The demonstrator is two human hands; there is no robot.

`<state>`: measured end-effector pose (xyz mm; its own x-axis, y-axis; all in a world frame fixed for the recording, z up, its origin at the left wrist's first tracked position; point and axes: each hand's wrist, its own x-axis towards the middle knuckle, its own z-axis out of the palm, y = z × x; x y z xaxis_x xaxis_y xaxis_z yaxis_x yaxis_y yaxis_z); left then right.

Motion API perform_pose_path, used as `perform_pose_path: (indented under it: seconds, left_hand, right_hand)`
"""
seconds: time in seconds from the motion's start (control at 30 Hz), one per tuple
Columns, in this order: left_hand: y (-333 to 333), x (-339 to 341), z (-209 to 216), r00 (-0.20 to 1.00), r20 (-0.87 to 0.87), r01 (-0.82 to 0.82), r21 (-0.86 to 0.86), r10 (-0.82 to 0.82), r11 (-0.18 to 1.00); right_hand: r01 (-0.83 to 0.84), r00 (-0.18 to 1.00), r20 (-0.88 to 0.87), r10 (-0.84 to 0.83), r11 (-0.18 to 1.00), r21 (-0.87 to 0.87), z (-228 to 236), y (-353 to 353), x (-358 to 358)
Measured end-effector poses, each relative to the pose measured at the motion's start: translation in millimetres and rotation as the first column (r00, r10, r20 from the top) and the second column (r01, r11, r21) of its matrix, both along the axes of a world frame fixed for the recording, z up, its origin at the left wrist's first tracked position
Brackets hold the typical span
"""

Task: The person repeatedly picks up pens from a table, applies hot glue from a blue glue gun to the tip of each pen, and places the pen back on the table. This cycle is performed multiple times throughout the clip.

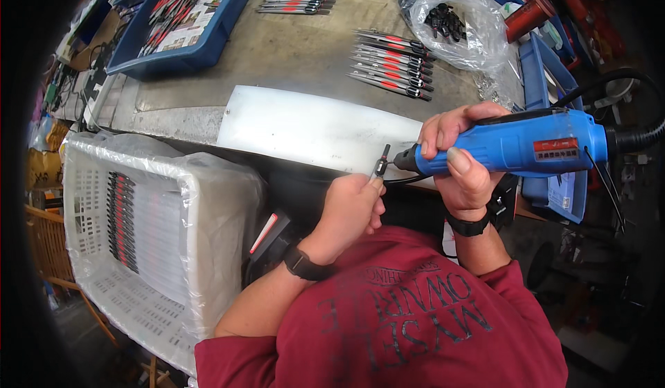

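A white plastic basket [190,201] stood beside the stained grey surface [298,49]; the left grip [350,206] clamped a slim black piece [382,164], the right grip [465,182] a blue corded power tool [516,142].

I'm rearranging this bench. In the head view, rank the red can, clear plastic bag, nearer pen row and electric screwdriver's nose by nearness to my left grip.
1. Electric screwdriver's nose, just right
2. Nearer pen row, ahead
3. Clear plastic bag, ahead-right
4. Red can, farther right, beyond the bag
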<state>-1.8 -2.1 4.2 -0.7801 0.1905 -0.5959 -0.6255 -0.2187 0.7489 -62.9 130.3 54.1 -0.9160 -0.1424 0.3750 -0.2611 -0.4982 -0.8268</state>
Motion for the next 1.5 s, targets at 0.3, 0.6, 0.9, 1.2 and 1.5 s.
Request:
perform_pose_path:
  seconds: [0.3,0.6,0.9,1.2,1.5]
  left_hand:
    - [0,0,-1,1.000,-0.006,-0.004,0.002,0.004,1.000]
    - [1,0,-2,1.000,0.007,-0.015,0.010,0.015,1.000]
    - [0,0,-1,1.000,-0.004,-0.003,0.007,0.003,1.000]
    - [0,-2,0,1.000,0.023,0.012,-0.020,-0.012,1.000]
    - [4,-1,-2,0.999,0.021,-0.024,-0.029,0.025,0.999]
  right_hand:
    - [-0.022,1.000,-0.007,0.022,1.000,-0.012,1,0,0]
    - [-0.027,0.999,-0.017,0.028,0.999,0.036,0,1,0]
    - [-0.007,1.000,-0.014,0.008,1.000,0.020,-2,1,0]
    - [0.157,0.946,-0.322,0.042,0.808,0.568,-1,2,-11]
    - [-0.002,0.997,-0.071,0.031,0.929,0.370,-4,-20,-12]
